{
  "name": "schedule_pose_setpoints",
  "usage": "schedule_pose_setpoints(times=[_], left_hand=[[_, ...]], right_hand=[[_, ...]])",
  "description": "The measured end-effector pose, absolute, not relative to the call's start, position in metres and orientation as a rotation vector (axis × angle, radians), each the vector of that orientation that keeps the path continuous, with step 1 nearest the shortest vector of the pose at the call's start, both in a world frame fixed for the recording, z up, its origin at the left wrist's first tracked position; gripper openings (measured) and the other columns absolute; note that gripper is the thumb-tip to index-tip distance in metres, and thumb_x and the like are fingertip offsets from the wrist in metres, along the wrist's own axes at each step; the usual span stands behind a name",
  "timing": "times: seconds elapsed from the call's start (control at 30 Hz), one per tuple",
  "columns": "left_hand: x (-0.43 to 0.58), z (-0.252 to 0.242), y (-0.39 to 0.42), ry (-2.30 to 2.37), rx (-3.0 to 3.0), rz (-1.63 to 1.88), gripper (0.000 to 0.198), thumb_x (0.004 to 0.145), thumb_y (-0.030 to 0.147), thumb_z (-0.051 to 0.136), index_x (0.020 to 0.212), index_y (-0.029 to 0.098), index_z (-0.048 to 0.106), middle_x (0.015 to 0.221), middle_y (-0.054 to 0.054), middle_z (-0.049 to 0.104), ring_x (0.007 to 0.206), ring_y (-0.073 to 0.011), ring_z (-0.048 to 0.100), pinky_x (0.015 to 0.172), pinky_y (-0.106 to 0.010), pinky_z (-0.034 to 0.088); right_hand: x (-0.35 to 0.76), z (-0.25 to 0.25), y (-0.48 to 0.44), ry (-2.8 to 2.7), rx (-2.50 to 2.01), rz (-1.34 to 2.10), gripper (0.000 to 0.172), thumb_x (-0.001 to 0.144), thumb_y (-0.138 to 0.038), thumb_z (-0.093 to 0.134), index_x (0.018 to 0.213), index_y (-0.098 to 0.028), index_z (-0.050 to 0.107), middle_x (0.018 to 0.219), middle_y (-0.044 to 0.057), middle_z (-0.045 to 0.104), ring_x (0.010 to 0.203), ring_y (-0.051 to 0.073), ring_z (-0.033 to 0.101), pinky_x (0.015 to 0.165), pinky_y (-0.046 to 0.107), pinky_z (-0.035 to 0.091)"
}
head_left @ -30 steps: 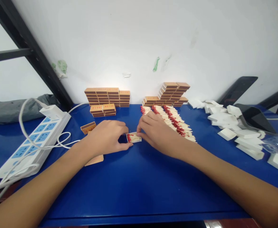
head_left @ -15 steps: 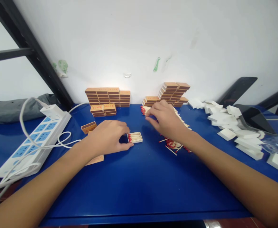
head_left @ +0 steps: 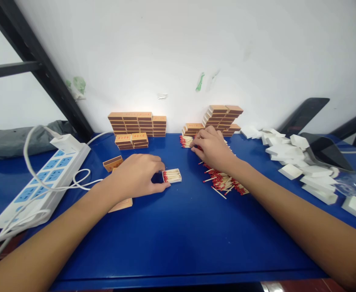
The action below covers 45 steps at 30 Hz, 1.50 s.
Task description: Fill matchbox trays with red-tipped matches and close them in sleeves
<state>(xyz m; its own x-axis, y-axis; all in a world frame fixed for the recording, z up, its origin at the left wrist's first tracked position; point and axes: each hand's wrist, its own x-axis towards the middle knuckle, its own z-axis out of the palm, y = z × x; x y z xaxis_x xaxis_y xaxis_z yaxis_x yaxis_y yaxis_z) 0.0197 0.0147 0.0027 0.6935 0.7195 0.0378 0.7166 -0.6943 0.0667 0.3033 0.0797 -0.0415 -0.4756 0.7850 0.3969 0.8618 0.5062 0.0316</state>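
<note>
A small matchbox tray (head_left: 175, 180) filled with red-tipped matches lies on the blue table. My left hand (head_left: 139, 174) rests at its left end, thumb and fingertips closed about the near and far corners. Toward the back, my right hand (head_left: 212, 148) hovers over the loose matches with curled fingers, thumb apart from the fingertips; I see nothing between them. Part of the match heap (head_left: 223, 182) shows below that wrist, and more matches (head_left: 188, 141) lie left of the fingertips. Beside my left wrist are a matchbox sleeve (head_left: 113, 163) and another flat box piece (head_left: 121, 205), partly hidden.
Stacked matchboxes (head_left: 138, 123) line the wall at left, with another stepped stack (head_left: 222, 117) behind my right hand. A white power strip (head_left: 44, 182) with cables sits at left. White trays (head_left: 287, 152) are scattered at right near a clear plastic bottle (head_left: 355, 184).
My right hand has shifted slightly right, and more of the match heap shows under its wrist. The left hand and the tray hold their place.
</note>
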Motion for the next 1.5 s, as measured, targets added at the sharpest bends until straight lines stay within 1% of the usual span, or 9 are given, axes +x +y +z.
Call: schedule_pose_setpoints(times=[0.2, 0.4, 0.57, 0.7, 0.83, 1.03, 1.17, 1.33, 1.5], left_hand=[[0.019, 0.002, 0.015, 1.201, 2.835, 0.093, 0.031, 0.096, 0.047, 0.071, 0.104, 0.019, 0.080, 0.093, -0.004, 0.074, 0.085, -0.0224, 0.070, 0.070, -0.034, 0.044], [0.020, 0.004, 0.014, 1.212, 2.834, 0.079, 0.030, 0.096, 0.046, 0.072, 0.103, 0.019, 0.080, 0.092, -0.003, 0.074, 0.082, -0.0217, 0.070, 0.067, -0.034, 0.043], [0.020, 0.002, 0.015, 1.220, 2.853, 0.107, 0.030, 0.095, 0.047, 0.073, 0.103, 0.019, 0.080, 0.092, -0.003, 0.074, 0.081, -0.0213, 0.069, 0.066, -0.033, 0.042], [0.019, 0.001, 0.015, 1.209, 2.864, 0.121, 0.028, 0.095, 0.046, 0.073, 0.102, 0.019, 0.080, 0.092, -0.003, 0.074, 0.082, -0.0213, 0.069, 0.066, -0.033, 0.041], [0.019, 0.003, 0.014, 1.227, 2.853, 0.108, 0.028, 0.095, 0.046, 0.073, 0.102, 0.019, 0.079, 0.092, -0.003, 0.074, 0.080, -0.0205, 0.068, 0.065, -0.033, 0.040], [0.020, 0.004, 0.014, 1.234, 2.846, 0.079, 0.030, 0.095, 0.047, 0.072, 0.103, 0.019, 0.080, 0.092, -0.003, 0.074, 0.081, -0.0209, 0.068, 0.066, -0.033, 0.041], [0.020, 0.003, 0.015, 1.225, 2.854, 0.086, 0.029, 0.095, 0.047, 0.073, 0.102, 0.019, 0.079, 0.092, -0.003, 0.075, 0.080, -0.0204, 0.068, 0.064, -0.033, 0.040], [0.019, 0.004, 0.014, 1.216, 2.862, 0.100, 0.030, 0.095, 0.047, 0.072, 0.101, 0.019, 0.080, 0.093, -0.003, 0.075, 0.082, -0.0213, 0.069, 0.065, -0.033, 0.041], [0.020, 0.004, 0.014, 1.226, 2.858, 0.097, 0.028, 0.095, 0.046, 0.072, 0.100, 0.020, 0.080, 0.091, -0.004, 0.076, 0.080, -0.0207, 0.070, 0.064, -0.032, 0.042]], right_hand=[[0.303, -0.041, 0.080, -2.440, -1.380, -0.322, 0.018, 0.103, -0.022, 0.062, 0.094, -0.017, 0.076, 0.110, 0.014, 0.071, 0.109, 0.032, 0.051, 0.088, 0.043, 0.035], [0.301, -0.038, 0.077, -2.522, -1.390, -0.373, 0.019, 0.105, -0.024, 0.059, 0.097, -0.014, 0.073, 0.108, 0.016, 0.070, 0.109, 0.033, 0.051, 0.088, 0.043, 0.036], [0.289, -0.024, 0.052, -2.530, -1.281, -0.320, 0.018, 0.106, -0.026, 0.059, 0.095, -0.017, 0.070, 0.103, 0.014, 0.068, 0.104, 0.031, 0.052, 0.087, 0.041, 0.037], [0.277, -0.013, 0.029, -2.573, -1.191, -0.327, 0.016, 0.106, -0.024, 0.061, 0.098, -0.017, 0.072, 0.106, 0.014, 0.070, 0.104, 0.030, 0.052, 0.089, 0.042, 0.037], [0.280, -0.015, 0.034, -2.512, -1.296, -0.322, 0.015, 0.104, -0.025, 0.063, 0.098, -0.017, 0.073, 0.102, 0.015, 0.069, 0.103, 0.031, 0.051, 0.086, 0.042, 0.037], [0.280, -0.024, 0.047, -2.442, -1.429, -0.222, 0.021, 0.100, -0.037, 0.071, 0.095, -0.018, 0.075, 0.100, 0.013, 0.072, 0.103, 0.031, 0.054, 0.090, 0.042, 0.041], [0.271, -0.026, 0.044, -2.475, -1.517, -0.079, 0.020, 0.101, -0.029, 0.068, 0.086, -0.018, 0.076, 0.096, 0.013, 0.074, 0.105, 0.031, 0.057, 0.090, 0.043, 0.043], [0.269, -0.023, 0.040, -2.546, -1.535, 0.041, 0.032, 0.104, -0.025, 0.061, 0.075, -0.019, 0.074, 0.086, 0.012, 0.074, 0.097, 0.031, 0.059, 0.086, 0.044, 0.044], [0.269, -0.027, 0.033, -2.523, -1.471, -0.045, 0.025, 0.102, -0.027, 0.064, 0.082, -0.017, 0.075, 0.093, 0.014, 0.074, 0.097, 0.030, 0.058, 0.092, 0.045, 0.044]])
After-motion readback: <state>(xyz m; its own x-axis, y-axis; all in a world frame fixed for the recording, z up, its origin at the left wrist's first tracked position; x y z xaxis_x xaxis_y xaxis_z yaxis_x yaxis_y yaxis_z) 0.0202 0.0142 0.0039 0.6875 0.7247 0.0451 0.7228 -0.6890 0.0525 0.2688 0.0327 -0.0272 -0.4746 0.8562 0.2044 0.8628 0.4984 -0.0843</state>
